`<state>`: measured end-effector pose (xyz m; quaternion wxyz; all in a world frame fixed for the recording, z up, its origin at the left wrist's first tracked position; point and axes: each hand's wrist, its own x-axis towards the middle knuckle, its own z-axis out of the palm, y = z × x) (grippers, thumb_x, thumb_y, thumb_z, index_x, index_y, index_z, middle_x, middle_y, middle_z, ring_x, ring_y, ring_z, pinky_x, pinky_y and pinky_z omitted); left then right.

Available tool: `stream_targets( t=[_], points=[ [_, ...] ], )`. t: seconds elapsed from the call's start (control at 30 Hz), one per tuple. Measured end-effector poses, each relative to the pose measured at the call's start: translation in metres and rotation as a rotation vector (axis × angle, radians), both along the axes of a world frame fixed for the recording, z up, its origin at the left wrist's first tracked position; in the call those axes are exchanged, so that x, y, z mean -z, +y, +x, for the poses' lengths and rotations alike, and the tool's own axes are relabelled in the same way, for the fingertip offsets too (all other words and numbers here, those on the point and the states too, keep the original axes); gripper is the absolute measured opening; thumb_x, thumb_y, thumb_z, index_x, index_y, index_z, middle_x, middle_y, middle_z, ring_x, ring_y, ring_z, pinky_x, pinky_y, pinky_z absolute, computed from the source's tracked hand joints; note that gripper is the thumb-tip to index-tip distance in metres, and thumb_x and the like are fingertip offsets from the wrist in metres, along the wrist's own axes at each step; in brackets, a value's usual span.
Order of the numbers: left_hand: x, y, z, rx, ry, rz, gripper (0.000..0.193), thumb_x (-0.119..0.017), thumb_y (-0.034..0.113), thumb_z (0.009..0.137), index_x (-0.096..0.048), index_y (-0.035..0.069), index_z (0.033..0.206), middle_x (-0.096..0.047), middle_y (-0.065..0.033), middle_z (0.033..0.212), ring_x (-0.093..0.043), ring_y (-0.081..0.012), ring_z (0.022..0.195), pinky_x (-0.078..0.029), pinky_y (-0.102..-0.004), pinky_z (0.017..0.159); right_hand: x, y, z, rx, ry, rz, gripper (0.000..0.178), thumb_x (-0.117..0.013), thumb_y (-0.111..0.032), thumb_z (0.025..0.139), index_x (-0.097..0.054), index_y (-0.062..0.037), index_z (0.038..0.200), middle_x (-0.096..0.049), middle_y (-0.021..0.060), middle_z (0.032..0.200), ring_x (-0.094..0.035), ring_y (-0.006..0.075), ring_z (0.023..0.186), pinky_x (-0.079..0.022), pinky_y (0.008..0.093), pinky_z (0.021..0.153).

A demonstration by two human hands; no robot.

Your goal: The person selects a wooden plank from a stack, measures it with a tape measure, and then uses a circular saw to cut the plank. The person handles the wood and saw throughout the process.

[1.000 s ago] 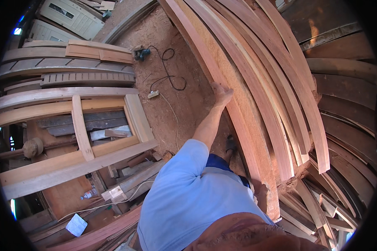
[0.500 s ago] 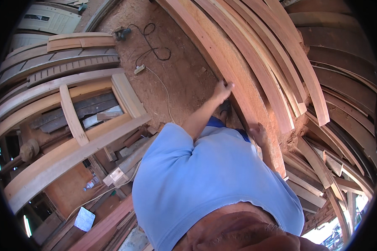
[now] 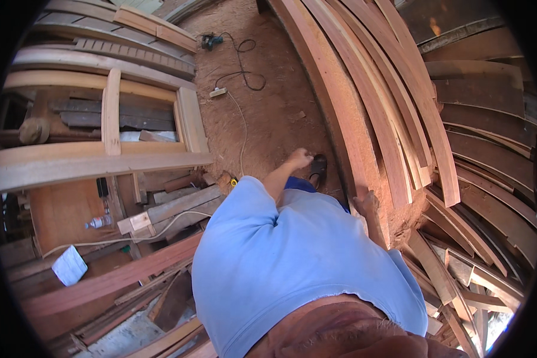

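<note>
Along the left edge of the stacked planks (image 3: pixel 377 125), your left hand (image 3: pixel 302 158) has come away from the long reddish plank (image 3: pixel 335 98) and now hangs over the floor (image 3: pixel 274 128), close to your dark footwear (image 3: pixel 318 170), its fingers loosely curled with nothing visible in them. That leaves only your right hand (image 3: pixel 369 206) at this plank, against its near end; whether those fingers pinch the wood or merely rest on it, you cannot tell from this angle. The plank stretches away from you, bordering the floor. That floor is brown and dusty, with a blue-green power tool (image 3: pixel 210 40) and a white socket strip (image 3: pixel 218 92) lying on it. To your left, a wooden frame (image 3: pixel 131 163) lies above timber scraps; far right, darker boards (image 3: pixel 489 122) fan out.
</note>
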<state>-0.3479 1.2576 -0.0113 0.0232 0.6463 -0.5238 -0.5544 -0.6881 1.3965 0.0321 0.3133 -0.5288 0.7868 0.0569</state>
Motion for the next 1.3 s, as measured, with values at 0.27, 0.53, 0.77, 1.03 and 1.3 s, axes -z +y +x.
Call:
stream_targets(
  t=[0.27,0.53,0.77,1.03,1.3],
  points=[
    [0.103,0.191,0.161,-0.389,-0.114,0.039,0.05,-0.07,0.033,0.092,-0.068,-0.003,0.126,-0.07,-0.0282,0.122,-0.068,-0.0377,0.115,-0.055,-0.0436,0.093,-0.023,0.01,-0.014,-0.14,0.083,-0.02,0.057,-0.079,-0.044,0.082,-0.068,0.0088,0.099,-0.073,0.031,0.101,-0.071,0.0449,0.099,-0.056,0.0524,0.089],
    [0.048,0.304,0.218,-0.51,-0.129,0.374,0.046,-0.068,0.03,0.093,-0.068,0.0,0.128,-0.07,-0.0241,0.119,-0.068,-0.0331,0.11,-0.055,-0.0423,0.089,-0.065,-0.044,0.062,-0.135,-0.397,-0.065,0.046,-0.071,-0.04,0.089,-0.071,0.0055,0.095,-0.075,0.0232,0.087,-0.074,0.0383,0.09,-0.057,0.0472,0.083],
    [0.034,0.202,0.314,-0.492,-0.163,0.342,0.043,-0.066,0.028,0.095,-0.068,0.002,0.13,-0.071,-0.0205,0.117,-0.068,-0.0291,0.105,-0.055,-0.041,0.085,-0.074,-0.17,0.241,-0.665,-0.381,0.015,0.043,-0.068,-0.038,0.089,-0.071,0.0035,0.101,-0.073,0.0272,0.103,-0.07,0.0431,0.101,-0.055,0.048,0.09],
    [-0.022,-0.091,0.321,-0.268,-0.069,0.144,0.041,-0.064,0.025,0.096,-0.067,0.005,0.132,-0.072,-0.0164,0.114,-0.068,-0.0245,0.1,-0.056,-0.0397,0.081,-0.134,-0.353,0.421,-0.865,-0.561,-0.062,0.041,-0.067,-0.03,0.095,-0.069,0.0019,0.12,-0.074,0.0238,0.11,-0.072,0.0373,0.107,-0.055,0.0432,0.093],
    [0.054,-0.184,0.361,-0.739,0.161,-0.221,0.038,-0.068,0.027,0.097,-0.069,-0.003,0.121,-0.074,-0.0166,0.097,-0.069,-0.0247,0.087,-0.056,-0.0383,0.076,-0.121,-0.483,0.417,-0.517,-0.561,-0.345,0.044,-0.07,-0.03,0.092,-0.067,0.0026,0.122,-0.071,0.0232,0.118,-0.068,0.0374,0.113,-0.053,0.0447,0.098]
  ],
)
